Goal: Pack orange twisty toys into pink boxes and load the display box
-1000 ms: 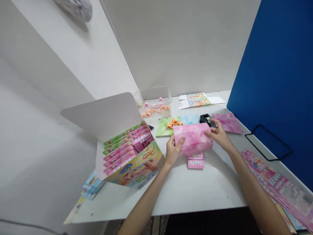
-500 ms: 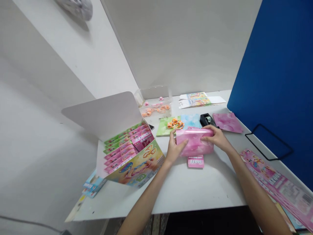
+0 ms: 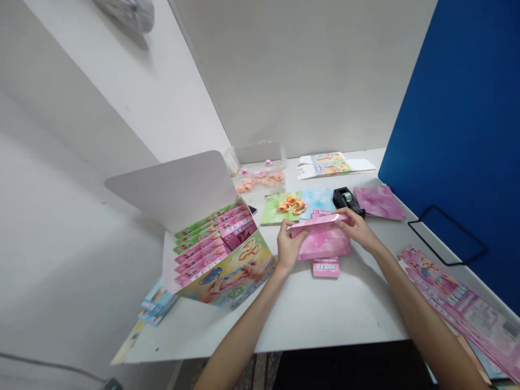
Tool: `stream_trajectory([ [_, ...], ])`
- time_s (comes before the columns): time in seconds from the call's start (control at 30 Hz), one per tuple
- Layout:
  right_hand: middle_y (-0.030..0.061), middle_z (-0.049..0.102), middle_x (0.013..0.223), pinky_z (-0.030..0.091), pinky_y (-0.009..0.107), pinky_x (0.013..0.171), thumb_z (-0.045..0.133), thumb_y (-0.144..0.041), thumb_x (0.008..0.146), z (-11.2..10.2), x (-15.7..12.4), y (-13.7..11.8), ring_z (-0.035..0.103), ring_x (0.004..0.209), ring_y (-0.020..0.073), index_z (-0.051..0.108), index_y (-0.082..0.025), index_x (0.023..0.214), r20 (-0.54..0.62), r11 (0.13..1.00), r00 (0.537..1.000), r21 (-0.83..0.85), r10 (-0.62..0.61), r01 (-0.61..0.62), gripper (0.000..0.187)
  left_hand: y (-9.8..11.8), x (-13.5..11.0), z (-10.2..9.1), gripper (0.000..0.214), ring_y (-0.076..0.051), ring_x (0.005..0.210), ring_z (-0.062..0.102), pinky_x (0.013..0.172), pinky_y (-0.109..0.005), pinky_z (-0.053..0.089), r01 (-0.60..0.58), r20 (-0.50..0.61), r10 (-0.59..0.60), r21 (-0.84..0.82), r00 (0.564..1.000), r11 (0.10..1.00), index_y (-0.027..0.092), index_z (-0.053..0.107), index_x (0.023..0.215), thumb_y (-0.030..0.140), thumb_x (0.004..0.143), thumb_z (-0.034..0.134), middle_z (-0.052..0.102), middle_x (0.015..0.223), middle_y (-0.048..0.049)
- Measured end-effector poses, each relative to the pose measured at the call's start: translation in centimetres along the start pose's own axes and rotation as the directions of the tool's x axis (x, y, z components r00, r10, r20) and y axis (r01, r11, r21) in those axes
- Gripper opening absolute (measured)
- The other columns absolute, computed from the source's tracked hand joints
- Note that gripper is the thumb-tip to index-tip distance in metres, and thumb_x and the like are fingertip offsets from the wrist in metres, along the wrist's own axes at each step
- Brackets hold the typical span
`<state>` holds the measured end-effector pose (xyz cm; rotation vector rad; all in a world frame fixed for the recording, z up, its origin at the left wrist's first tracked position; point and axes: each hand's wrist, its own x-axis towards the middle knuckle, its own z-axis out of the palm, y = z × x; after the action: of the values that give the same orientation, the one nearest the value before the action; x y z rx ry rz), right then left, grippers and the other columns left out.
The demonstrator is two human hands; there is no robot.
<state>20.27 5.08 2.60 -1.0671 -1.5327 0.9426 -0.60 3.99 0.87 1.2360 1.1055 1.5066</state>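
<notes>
A glossy pink printed card [image 3: 325,241] is bent along a fold near its far edge, its upper flap tilted up. My left hand [image 3: 289,242] grips its left end, thumb along the fold. At the right end my right hand [image 3: 357,230] pinches the same card, thumb on the near side and fingers behind. Beneath the card, a small pink box [image 3: 326,269] with white lettering lies on the table, partly covered. Just beyond the card are orange twisted bands [image 3: 292,205] on a green card [image 3: 269,211], and a black tape dispenser [image 3: 348,200].
A display box [image 3: 239,276] with rows of pink and green packs stands at left, lid raised. Behind lie a clear bin [image 3: 260,168] of orange and pink pieces and flat printed cartons [image 3: 333,165]. Pink cards [image 3: 379,202] and printed sleeves [image 3: 459,303] are at right.
The pink card's upper part has been folded over, so a flap edge now shows across it. Both hands have stayed at its ends, with thumbs shifted up to the fold.
</notes>
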Motion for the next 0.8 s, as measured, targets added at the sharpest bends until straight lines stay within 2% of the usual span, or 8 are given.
stream_trajectory([
  [0.1, 0.0009, 0.064, 0.083, 0.043, 0.022, 0.054, 0.059, -0.062, 0.08, 0.0, 0.0, 0.4, 0.057, 0.069, 0.0158, 0.062, -0.023, 0.093, 0.053, 0.978, 0.987, 0.139, 0.149, -0.155, 0.041, -0.3, -0.1, 0.1, 0.041, -0.006, 0.041, 0.039, 0.042, -0.015, 0.029, -0.012, -0.017, 0.013, 0.02, 1.0, 1.0, 0.023, 0.04, 0.076, 0.035, 0.065, 0.077, 0.043, 0.049, 0.0121],
  [0.2, -0.0025, 0.06, 0.075, 0.04, 0.019, 0.047, 0.066, -0.062, 0.075, -0.2, 0.0, 1.0, 0.054, 0.06, 0.013, 0.06, -0.024, 0.089, 0.074, 0.934, 0.959, 0.218, 0.274, -0.283, 0.041, -0.4, -0.3, 0.2, 0.038, -0.006, 0.042, 0.041, 0.043, -0.016, 0.031, -0.008, -0.011, 0.008, 0.029, 1.0, 1.0, 0.022, 0.043, 0.079, 0.034, 0.065, 0.077, 0.047, 0.051, 0.011],
  [0.3, -0.0034, 0.061, 0.074, 0.041, 0.019, 0.047, 0.073, -0.057, 0.07, -0.4, 0.0, 1.3, 0.056, 0.06, 0.0125, 0.062, -0.024, 0.089, 0.114, 0.903, 0.944, 0.276, 0.308, -0.328, 0.039, -0.3, -0.4, 0.3, 0.037, -0.008, 0.044, 0.045, 0.044, -0.017, 0.034, 0.001, -0.001, -0.001, 0.022, 1.0, 1.0, 0.022, 0.046, 0.087, 0.03, 0.065, 0.075, 0.052, 0.055, 0.01],
  [0.5, -0.0026, 0.061, 0.066, 0.04, 0.021, 0.051, 0.083, -0.052, 0.057, -0.3, 0.1, 0.9, 0.054, 0.056, 0.0115, 0.064, -0.018, 0.079, 0.108, 0.897, 0.951, 0.315, 0.291, -0.31, 0.044, -0.6, -0.2, 0.1, 0.031, -0.012, 0.064, 0.058, 0.059, -0.02, 0.044, -0.056, -0.04, 0.058, 0.05, 0.998, 0.997, 0.021, 0.049, 0.087, 0.023, 0.066, 0.072, 0.059, 0.071, 0.0042],
  [0.63, -0.0025, 0.058, 0.06, 0.034, 0.022, 0.05, 0.083, -0.049, 0.054, -0.2, 0.2, 1.2, 0.049, 0.054, 0.0111, 0.065, -0.017, 0.072, 0.036, 0.929, 0.962, 0.253, 0.269, -0.27, 0.041, -1.1, -0.2, 0.1, 0.032, -0.014, 0.077, 0.061, 0.072, -0.024, 0.048, -0.076, -0.003, 0.076, 0.094, 0.997, 0.993, 0.022, 0.049, 0.095, 0.024, 0.069, 0.069, 0.061, 0.086, 0.0014],
  [0.73, -0.0011, 0.059, 0.061, 0.035, 0.024, 0.052, 0.08, -0.047, 0.055, -0.2, 0.4, 1.5, 0.048, 0.056, 0.012, 0.067, -0.016, 0.072, -0.034, 0.952, 0.973, 0.217, 0.227, -0.214, 0.037, -0.9, -0.3, 0.2, 0.043, -0.019, 0.101, 0.061, 0.09, -0.031, 0.046, -0.15, 0.031, 0.147, 0.136, 0.989, 0.979, 0.023, 0.047, 0.111, 0.029, 0.074, 0.069, 0.06, 0.112, -0.004],
  [0.8, 0.0001, 0.061, 0.064, 0.036, 0.025, 0.054, 0.078, -0.046, 0.057, -0.2, 0.4, 1.6, 0.049, 0.058, 0.0131, 0.068, -0.017, 0.073, -0.063, 0.966, 0.981, 0.195, 0.184, -0.169, 0.035, -0.6, -0.3, 0.2, 0.045, -0.022, 0.121, 0.052, 0.103, -0.034, 0.039, -0.204, 0.046, 0.199, 0.156, 0.979, 0.966, 0.024, 0.047, 0.117, 0.036, 0.078, 0.067, 0.054, 0.126, -0.0063],
])
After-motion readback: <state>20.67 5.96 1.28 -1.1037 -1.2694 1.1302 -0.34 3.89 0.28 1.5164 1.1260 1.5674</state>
